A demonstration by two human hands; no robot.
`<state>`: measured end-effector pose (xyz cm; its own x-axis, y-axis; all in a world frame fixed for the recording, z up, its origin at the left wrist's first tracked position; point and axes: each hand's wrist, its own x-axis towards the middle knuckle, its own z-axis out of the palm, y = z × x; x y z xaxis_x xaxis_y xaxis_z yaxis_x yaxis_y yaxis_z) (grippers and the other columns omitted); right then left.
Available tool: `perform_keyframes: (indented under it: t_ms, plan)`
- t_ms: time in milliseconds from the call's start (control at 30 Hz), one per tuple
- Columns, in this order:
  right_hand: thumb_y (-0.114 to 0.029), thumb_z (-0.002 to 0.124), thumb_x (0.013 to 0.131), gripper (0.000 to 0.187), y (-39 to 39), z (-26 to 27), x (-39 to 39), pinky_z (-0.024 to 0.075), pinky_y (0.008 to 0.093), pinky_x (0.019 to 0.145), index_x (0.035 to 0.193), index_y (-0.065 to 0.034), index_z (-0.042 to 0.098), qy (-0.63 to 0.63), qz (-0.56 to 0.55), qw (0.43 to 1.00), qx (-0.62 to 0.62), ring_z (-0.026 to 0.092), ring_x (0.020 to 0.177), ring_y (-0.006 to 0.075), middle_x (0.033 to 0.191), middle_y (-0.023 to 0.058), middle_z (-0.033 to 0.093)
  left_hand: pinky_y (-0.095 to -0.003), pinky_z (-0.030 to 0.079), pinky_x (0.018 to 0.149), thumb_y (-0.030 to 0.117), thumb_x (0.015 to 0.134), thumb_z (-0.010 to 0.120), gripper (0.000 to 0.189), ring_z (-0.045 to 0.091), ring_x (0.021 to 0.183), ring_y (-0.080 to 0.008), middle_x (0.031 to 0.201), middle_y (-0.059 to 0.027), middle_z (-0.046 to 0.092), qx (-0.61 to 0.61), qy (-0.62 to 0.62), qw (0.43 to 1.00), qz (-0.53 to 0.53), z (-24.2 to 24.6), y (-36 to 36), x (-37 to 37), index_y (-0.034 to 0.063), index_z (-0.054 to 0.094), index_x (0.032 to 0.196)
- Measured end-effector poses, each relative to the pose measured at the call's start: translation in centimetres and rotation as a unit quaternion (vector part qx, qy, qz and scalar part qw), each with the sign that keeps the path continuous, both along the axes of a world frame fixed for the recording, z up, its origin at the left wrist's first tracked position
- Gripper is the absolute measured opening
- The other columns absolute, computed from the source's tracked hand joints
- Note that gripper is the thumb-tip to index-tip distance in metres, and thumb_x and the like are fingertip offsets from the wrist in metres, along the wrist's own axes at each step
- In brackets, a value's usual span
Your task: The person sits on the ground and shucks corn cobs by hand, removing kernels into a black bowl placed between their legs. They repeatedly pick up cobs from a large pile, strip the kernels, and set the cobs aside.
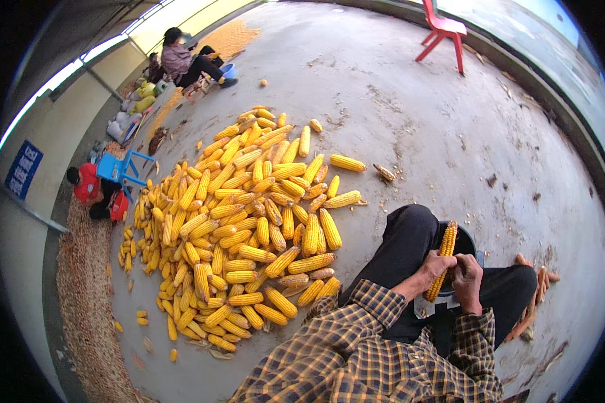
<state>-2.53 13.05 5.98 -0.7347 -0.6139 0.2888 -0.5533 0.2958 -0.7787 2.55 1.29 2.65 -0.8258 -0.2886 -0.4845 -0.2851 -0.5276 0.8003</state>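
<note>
Between my knees, an ear of corn (447,241) with yellow kernels is held upright at a slant. My left hand (435,269) wraps around its middle. Curled fingers and thumb of my right hand (468,279) press at the ear's right side; whether they hold anything is hidden. Both hands are over a dark bucket (466,243), its inside mostly covered by hands and corn. A large heap of husked corn ears (237,226) spreads over the concrete floor to my left.
Bare reddish cobs (529,315) lie beside my right knee. Single ears (348,162) rest at the heap's edge. Farther off are a red plastic chair (443,25), a blue chair (116,166), a seated person (179,60), another person in red (86,184) and spread kernels (227,40).
</note>
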Motion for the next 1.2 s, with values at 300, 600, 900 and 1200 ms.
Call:
perform_keyframes:
  t_ms: [300, 600, 900, 1200]
  plan:
    - [-0.017, 0.056, 0.092, 0.025, -0.1, -0.2, -2.4, 0.0453, 0.0291, 0.079, 0.101, 0.0038, 0.064, -0.123, -0.077, 0.988, -0.059, 0.058, 0.092, 0.0187, 0.095, 0.0075, 0.062, -0.0267, 0.042, 0.051, 0.012, 0.066, 0.063, 0.014, 0.051, 0.055, -0.0116, 0.065, -0.0007, 0.054, -0.008, 0.056, 0.998, 0.001, 1.4, 0.3, 0.4, 0.0045, 0.057, 0.075]
    - [-0.033, 0.049, 0.097, 0.039, -0.3, 0.0, -0.2, 0.0497, 0.0260, 0.076, 0.111, 0.0018, 0.058, -0.441, 0.028, 0.875, -0.196, 0.061, 0.084, 0.0138, 0.099, 0.0074, 0.064, -0.0324, 0.048, 0.068, 0.020, 0.066, 0.070, 0.033, 0.063, 0.076, -0.0195, 0.083, -0.0110, 0.066, -0.071, 0.073, 0.991, -0.088, 1.9, 0.5, 1.5, -0.0021, 0.065, 0.090]
    - [-0.032, 0.052, 0.096, 0.032, 1.6, -2.7, -0.3, 0.0513, 0.0333, 0.077, 0.106, -0.0023, 0.057, -0.487, -0.010, 0.835, -0.256, 0.063, 0.086, 0.0214, 0.093, 0.0109, 0.064, -0.0389, 0.047, 0.087, 0.027, 0.067, 0.070, 0.058, 0.060, 0.104, -0.0336, 0.109, -0.0249, 0.061, -0.300, -0.051, 0.920, -0.248, 4.2, 0.4, 4.4, -0.0066, 0.053, 0.112]
    - [-0.038, 0.050, 0.096, 0.037, 0.4, -0.7, -0.6, 0.0512, 0.0328, 0.072, 0.101, -0.0023, 0.056, -0.506, -0.065, 0.808, -0.296, 0.060, 0.077, 0.0197, 0.085, 0.0089, 0.061, -0.0316, 0.048, 0.079, 0.047, 0.083, 0.064, 0.059, 0.059, 0.090, -0.0203, 0.099, -0.0154, 0.061, -0.193, 0.059, 0.969, -0.140, 1.8, 0.8, 2.9, -0.0054, 0.053, 0.109]
